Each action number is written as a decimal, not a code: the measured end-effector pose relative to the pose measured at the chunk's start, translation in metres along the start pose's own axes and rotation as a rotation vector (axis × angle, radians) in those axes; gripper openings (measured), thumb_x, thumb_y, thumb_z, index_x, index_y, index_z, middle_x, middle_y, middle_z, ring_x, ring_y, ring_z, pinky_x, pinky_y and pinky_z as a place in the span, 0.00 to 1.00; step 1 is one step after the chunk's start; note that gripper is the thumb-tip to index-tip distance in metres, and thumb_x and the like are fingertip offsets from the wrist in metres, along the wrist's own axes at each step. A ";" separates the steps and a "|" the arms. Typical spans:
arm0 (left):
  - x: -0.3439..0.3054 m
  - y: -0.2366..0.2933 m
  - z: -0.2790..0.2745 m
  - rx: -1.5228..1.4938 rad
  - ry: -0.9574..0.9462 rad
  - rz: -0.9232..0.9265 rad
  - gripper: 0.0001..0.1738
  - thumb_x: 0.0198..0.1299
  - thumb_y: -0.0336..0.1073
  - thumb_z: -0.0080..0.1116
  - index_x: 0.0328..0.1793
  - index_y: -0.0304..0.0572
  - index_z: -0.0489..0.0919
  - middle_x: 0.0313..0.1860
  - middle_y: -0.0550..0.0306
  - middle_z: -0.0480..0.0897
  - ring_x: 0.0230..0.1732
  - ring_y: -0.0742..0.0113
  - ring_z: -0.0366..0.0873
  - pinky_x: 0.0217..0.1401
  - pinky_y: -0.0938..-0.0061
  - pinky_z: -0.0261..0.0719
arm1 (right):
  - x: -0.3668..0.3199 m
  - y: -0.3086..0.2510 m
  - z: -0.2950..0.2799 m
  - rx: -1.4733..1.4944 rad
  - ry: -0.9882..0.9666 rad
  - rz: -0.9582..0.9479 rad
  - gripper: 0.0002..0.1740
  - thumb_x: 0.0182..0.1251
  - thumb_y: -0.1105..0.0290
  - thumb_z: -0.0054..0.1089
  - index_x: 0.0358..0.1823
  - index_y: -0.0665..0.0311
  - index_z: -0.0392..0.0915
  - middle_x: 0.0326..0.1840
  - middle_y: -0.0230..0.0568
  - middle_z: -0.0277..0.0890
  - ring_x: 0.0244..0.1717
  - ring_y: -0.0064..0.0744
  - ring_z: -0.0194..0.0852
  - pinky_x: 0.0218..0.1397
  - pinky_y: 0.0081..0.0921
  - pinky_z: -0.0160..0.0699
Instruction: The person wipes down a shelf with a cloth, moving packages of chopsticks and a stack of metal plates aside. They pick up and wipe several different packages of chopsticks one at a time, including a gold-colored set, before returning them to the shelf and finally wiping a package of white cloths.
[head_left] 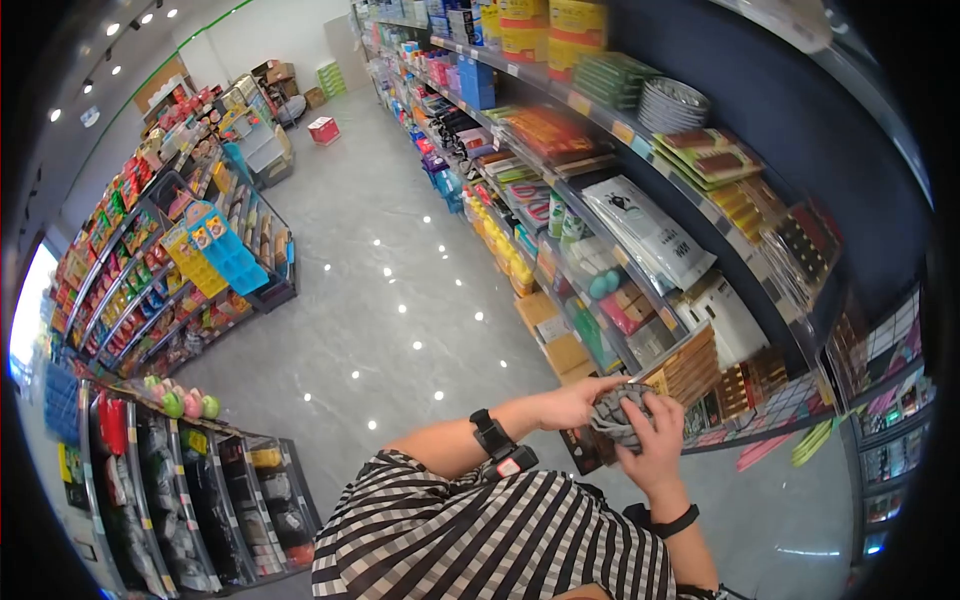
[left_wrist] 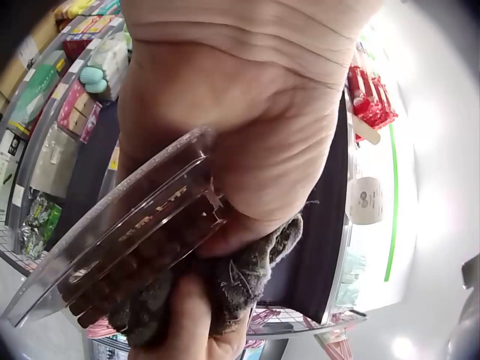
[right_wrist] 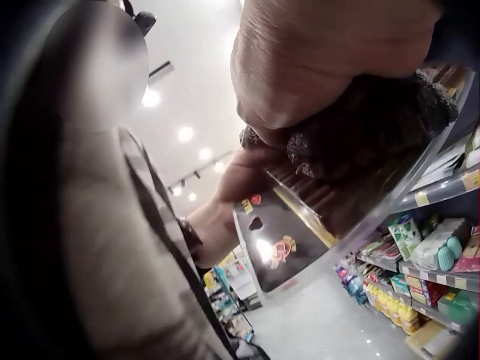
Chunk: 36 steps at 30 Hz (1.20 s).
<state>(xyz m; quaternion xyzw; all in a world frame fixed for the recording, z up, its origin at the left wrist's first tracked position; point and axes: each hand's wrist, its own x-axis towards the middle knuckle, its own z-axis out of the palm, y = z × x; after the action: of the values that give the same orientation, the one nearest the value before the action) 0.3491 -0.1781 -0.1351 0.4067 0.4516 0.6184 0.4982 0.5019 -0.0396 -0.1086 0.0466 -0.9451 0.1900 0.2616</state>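
Observation:
A flat clear plastic pack (left_wrist: 142,232) with brown stick-like pieces inside is held up in front of the shelf. Its black card end (right_wrist: 281,244) shows small coloured prints in the right wrist view. My left hand (head_left: 568,406) grips the pack by its edge, its palm filling the top of the left wrist view. A crumpled grey cloth (head_left: 615,415) lies against the pack. My right hand (head_left: 655,435) holds the cloth with bent fingers and presses it on the pack. Part of the pack is hidden behind cloth and hands.
A long shelf on the right carries stacked bowls (head_left: 674,105), a white bag (head_left: 650,230) and hanging packs. Its front edge is close to both hands. Snack racks (head_left: 150,260) stand across the grey floor (head_left: 400,300), and a low rack (head_left: 190,500) is at the lower left.

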 end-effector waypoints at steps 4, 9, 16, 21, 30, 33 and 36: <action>-0.011 0.006 -0.018 0.001 -0.053 -0.043 0.42 0.57 0.25 0.54 0.77 0.31 0.50 0.68 0.51 0.69 0.65 0.69 0.66 0.67 0.74 0.65 | 0.026 0.045 -0.008 -0.201 0.199 0.158 0.32 0.43 0.75 0.57 0.58 0.60 0.75 0.58 0.50 0.68 0.58 0.56 0.62 0.64 0.46 0.62; -0.040 0.035 -0.050 -0.018 -0.094 -0.094 0.43 0.56 0.25 0.53 0.78 0.33 0.49 0.69 0.50 0.68 0.65 0.71 0.67 0.67 0.76 0.65 | 0.055 0.057 0.008 -0.130 0.352 0.402 0.31 0.47 0.74 0.55 0.60 0.61 0.74 0.57 0.51 0.68 0.59 0.55 0.61 0.66 0.47 0.58; -0.044 0.001 -0.092 -0.243 0.220 0.177 0.40 0.56 0.20 0.50 0.77 0.39 0.54 0.64 0.53 0.74 0.60 0.72 0.73 0.61 0.77 0.73 | 0.077 -0.038 0.071 0.025 -0.017 -0.035 0.34 0.36 0.70 0.64 0.54 0.58 0.78 0.52 0.48 0.69 0.55 0.53 0.63 0.62 0.45 0.63; -0.049 0.015 -0.099 -0.509 0.443 0.211 0.35 0.59 0.22 0.50 0.74 0.36 0.59 0.62 0.51 0.74 0.58 0.69 0.75 0.59 0.74 0.74 | 0.092 -0.054 0.075 0.058 -0.186 -0.207 0.33 0.33 0.70 0.68 0.51 0.51 0.80 0.52 0.40 0.70 0.53 0.49 0.64 0.57 0.45 0.64; -0.067 0.022 -0.122 -0.527 0.805 0.238 0.30 0.59 0.24 0.51 0.70 0.34 0.63 0.55 0.54 0.77 0.52 0.68 0.77 0.55 0.75 0.76 | 0.104 -0.023 0.090 -0.080 -0.173 -0.251 0.32 0.32 0.75 0.64 0.49 0.49 0.81 0.49 0.38 0.71 0.51 0.48 0.65 0.54 0.43 0.66; -0.079 0.030 -0.131 -0.527 0.800 0.339 0.33 0.59 0.23 0.50 0.73 0.36 0.60 0.53 0.56 0.79 0.51 0.70 0.79 0.53 0.75 0.78 | 0.096 0.000 0.093 0.000 -0.024 -0.016 0.28 0.41 0.78 0.61 0.51 0.55 0.79 0.48 0.39 0.73 0.49 0.44 0.70 0.53 0.39 0.72; -0.078 0.037 -0.114 -0.408 0.729 0.354 0.34 0.59 0.22 0.50 0.74 0.39 0.59 0.52 0.57 0.80 0.51 0.72 0.79 0.53 0.77 0.77 | 0.089 0.012 0.095 1.220 0.151 0.776 0.19 0.63 0.78 0.53 0.56 0.67 0.72 0.48 0.36 0.77 0.43 0.30 0.78 0.50 0.27 0.76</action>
<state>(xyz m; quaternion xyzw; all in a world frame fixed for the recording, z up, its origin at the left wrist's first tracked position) 0.2446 -0.2755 -0.1339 0.1267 0.3898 0.8733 0.2633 0.3778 -0.0642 -0.1424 -0.1677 -0.5988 0.7651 0.1674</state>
